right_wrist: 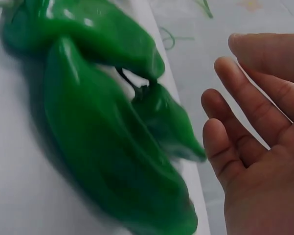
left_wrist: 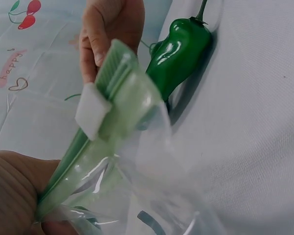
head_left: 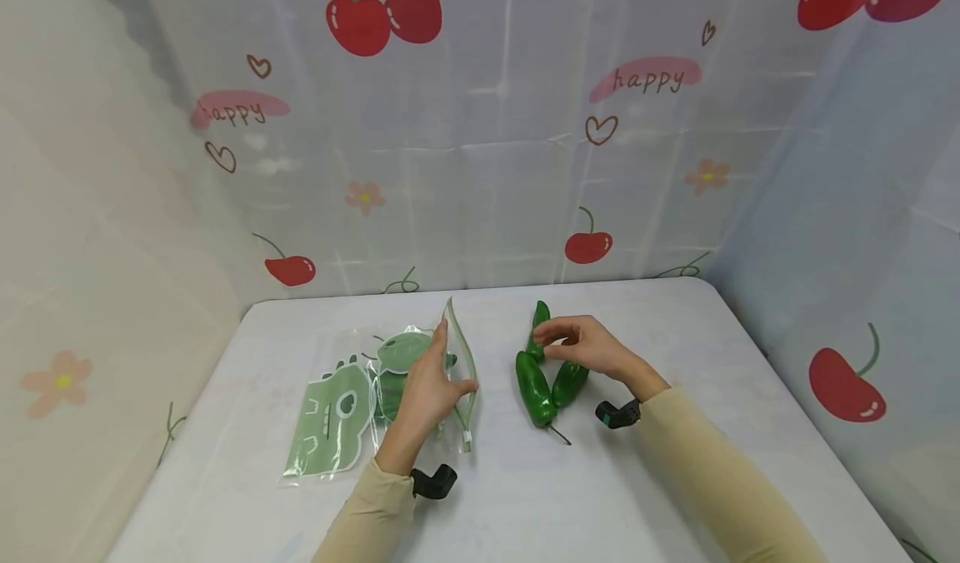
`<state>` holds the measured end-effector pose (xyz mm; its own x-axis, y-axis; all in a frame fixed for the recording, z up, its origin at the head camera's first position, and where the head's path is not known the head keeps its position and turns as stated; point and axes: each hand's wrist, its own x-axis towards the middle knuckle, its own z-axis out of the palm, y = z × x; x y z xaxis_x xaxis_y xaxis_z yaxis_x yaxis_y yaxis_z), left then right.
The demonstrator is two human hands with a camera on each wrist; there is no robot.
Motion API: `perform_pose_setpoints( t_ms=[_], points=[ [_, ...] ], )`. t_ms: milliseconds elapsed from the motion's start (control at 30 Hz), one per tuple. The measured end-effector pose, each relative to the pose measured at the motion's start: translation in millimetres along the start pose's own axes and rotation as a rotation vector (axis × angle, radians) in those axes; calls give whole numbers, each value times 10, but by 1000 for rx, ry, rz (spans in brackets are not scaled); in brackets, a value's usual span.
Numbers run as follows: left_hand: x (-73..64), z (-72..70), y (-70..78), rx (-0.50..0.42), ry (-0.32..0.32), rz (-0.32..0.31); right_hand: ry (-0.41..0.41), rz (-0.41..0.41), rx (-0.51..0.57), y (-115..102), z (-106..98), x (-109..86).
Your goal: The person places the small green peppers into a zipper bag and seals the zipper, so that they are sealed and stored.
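My left hand is at the mouth of a clear zip bag with green prints. Its thumb and fingers are spread straight against the parted green zip edge, which carries a white slider. To the right, my right hand hovers over three glossy green peppers, its fingers gently bent and nothing between them. One pepper lies nearest the bag with its stem toward me; another pepper leans close on its right. The third pepper points away behind them, partly covered by the right fingers in the head view.
A green animal-face print on clear plastic lies flat at the left. The white table ends at a curtain patterned with cherries, which also hangs along both sides. Each wrist wears a small black camera.
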<state>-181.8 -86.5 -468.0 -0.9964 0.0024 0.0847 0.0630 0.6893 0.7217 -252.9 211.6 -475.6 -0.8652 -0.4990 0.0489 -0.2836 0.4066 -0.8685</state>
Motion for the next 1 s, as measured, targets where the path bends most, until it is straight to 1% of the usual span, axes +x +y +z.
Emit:
perform_pose_setpoints(
  t_ms=[200,400,733,1000],
  points=[
    [-14,-1,-9,-7,-5,7,41,21,-64,126,-186,-71],
    [-12,-3,-18,-15,-1,15,78,48,-92,195,-297,-117],
    [-5,6,-35,-12,0,15,56,104,-115,372,-313,-173],
    [-22,-16,-24,-14,0,6,66,137,-171,424,-296,-232]
  ],
)
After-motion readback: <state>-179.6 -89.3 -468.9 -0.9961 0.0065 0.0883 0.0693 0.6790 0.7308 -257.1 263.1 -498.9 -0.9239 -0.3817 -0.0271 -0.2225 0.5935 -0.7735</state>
